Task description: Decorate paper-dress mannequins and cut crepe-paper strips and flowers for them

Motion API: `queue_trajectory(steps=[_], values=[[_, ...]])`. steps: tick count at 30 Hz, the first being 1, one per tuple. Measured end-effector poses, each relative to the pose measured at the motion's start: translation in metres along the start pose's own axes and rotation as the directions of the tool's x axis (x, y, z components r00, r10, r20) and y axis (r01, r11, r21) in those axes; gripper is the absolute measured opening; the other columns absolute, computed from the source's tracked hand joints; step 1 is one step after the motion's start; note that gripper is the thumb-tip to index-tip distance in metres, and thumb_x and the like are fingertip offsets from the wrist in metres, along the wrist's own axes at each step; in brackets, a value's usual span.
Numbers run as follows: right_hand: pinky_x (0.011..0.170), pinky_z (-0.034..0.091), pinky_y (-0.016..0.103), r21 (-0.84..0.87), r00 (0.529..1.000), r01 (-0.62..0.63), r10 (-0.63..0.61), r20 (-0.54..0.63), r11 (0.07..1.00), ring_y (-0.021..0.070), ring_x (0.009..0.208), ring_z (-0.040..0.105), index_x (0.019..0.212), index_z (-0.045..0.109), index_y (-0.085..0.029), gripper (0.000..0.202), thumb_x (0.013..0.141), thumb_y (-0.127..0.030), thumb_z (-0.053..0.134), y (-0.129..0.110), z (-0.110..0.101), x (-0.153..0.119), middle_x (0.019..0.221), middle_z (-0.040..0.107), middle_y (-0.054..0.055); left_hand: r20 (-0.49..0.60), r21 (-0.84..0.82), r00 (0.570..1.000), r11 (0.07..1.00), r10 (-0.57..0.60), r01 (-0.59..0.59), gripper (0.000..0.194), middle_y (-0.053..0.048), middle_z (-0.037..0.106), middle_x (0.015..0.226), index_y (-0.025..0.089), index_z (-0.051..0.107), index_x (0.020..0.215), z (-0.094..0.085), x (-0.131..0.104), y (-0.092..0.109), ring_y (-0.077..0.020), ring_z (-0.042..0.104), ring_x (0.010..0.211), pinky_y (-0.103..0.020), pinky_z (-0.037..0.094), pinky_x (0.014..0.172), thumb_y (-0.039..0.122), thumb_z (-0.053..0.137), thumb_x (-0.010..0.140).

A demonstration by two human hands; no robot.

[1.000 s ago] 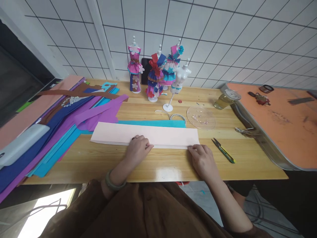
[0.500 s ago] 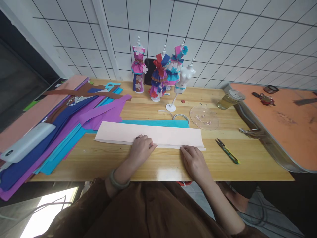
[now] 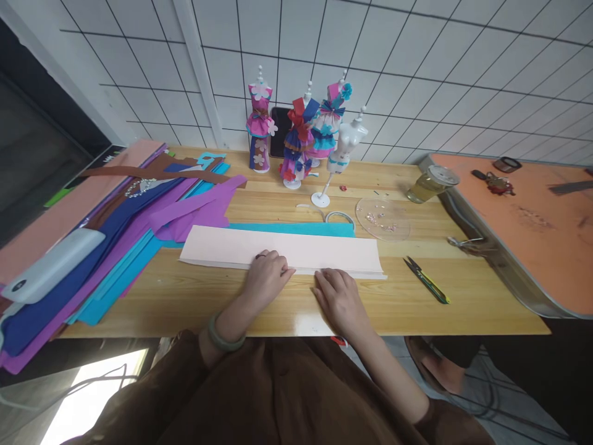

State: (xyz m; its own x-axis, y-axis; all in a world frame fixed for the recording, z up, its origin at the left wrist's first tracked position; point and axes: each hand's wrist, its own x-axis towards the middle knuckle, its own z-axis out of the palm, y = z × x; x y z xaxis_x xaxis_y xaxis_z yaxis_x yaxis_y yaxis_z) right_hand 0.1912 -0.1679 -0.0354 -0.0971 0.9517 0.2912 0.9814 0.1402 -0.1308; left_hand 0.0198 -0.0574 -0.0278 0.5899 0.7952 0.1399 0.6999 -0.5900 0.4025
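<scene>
A long pale pink sheet (image 3: pixel 333 249), paper-like, lies crosswise with a narrow fold along its near edge. My left hand (image 3: pixel 267 275) rests on that edge near the middle, fingers curled and thumb and forefinger pinched at the fold. To its right, my right hand (image 3: pixel 340 296) touches the same folded edge with its fingertips, its fingers fairly straight. Behind the sheet a turquoise strip (image 3: pixel 296 229) shows in part. Thread snips (image 3: pixel 426 281) with yellow-green handles lie to the right.
Dressed mini mannequins (image 3: pixel 259 130) and a bare white one (image 3: pixel 347 145) stand at the wall. A roll of tape (image 3: pixel 340 217), a clear dish (image 3: pixel 382 219) of small beads and a lidded cup (image 3: pixel 430 185) sit behind. Coloured sheets (image 3: pixel 130 241) and a white device (image 3: pixel 55 266) fill the left.
My right hand has slid left along the folded edge, closer to my left hand. My left hand keeps its place on the sheet.
</scene>
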Motion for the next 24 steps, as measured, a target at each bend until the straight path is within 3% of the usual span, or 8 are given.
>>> queue_trajectory(steps=[8, 14, 18, 24], values=[[0.086, 0.039, 0.042, 0.036, 0.998, 0.062, -0.062, 0.018, 0.997, 0.0252, 0.104, 0.045, 0.117, 0.051, -0.013, 0.035, 0.088, -0.029, 0.042, -0.024, 0.008, 0.015, 0.11, 0.054, 0.015, 0.006, 0.013, 1.0, 1.0, 0.0, 0.0, 0.021, -0.004, 0.058, 0.075, 0.017, 0.058, 0.068, 0.001, -0.001, 0.002, -0.0175, 0.051, 0.079, -0.032, 0.037, 0.077, 0.034, 0.054, 0.08], [0.087, 0.041, 0.042, 0.082, 0.996, 0.086, -0.085, -0.014, 0.993, 0.0246, 0.105, 0.046, 0.117, 0.052, -0.014, 0.034, 0.088, -0.028, 0.041, -0.028, 0.012, 0.017, 0.109, 0.055, 0.014, 0.047, -0.019, 0.998, 0.999, 0.033, -0.033, 0.017, -0.005, 0.059, 0.078, 0.017, 0.061, 0.072, -0.005, -0.004, -0.003, -0.0184, 0.052, 0.083, -0.032, 0.038, 0.078, 0.032, 0.056, 0.079], [0.09, 0.041, 0.041, 0.108, 0.997, 0.072, -0.07, -0.017, 0.992, 0.0235, 0.105, 0.047, 0.116, 0.053, -0.014, 0.032, 0.088, -0.026, 0.042, -0.026, 0.011, 0.016, 0.11, 0.055, 0.014, 0.122, -0.094, 0.987, 0.992, 0.1, -0.089, 0.01, -0.004, 0.06, 0.081, 0.018, 0.063, 0.077, -0.019, -0.009, -0.025, -0.0175, 0.053, 0.084, -0.031, 0.038, 0.079, 0.027, 0.058, 0.078], [0.091, 0.041, 0.042, 0.116, 0.998, 0.059, -0.058, -0.01, 0.992, 0.0239, 0.106, 0.046, 0.116, 0.054, -0.014, 0.033, 0.087, -0.027, 0.043, -0.024, 0.013, 0.014, 0.11, 0.055, 0.013, 0.135, -0.112, 0.991, 0.994, 0.01, 0.005, 0.011, -0.003, 0.061, 0.078, 0.019, 0.064, 0.072, -0.043, -0.024, -0.074, -0.0181, 0.053, 0.083, -0.032, 0.039, 0.076, 0.024, 0.055, 0.078]])
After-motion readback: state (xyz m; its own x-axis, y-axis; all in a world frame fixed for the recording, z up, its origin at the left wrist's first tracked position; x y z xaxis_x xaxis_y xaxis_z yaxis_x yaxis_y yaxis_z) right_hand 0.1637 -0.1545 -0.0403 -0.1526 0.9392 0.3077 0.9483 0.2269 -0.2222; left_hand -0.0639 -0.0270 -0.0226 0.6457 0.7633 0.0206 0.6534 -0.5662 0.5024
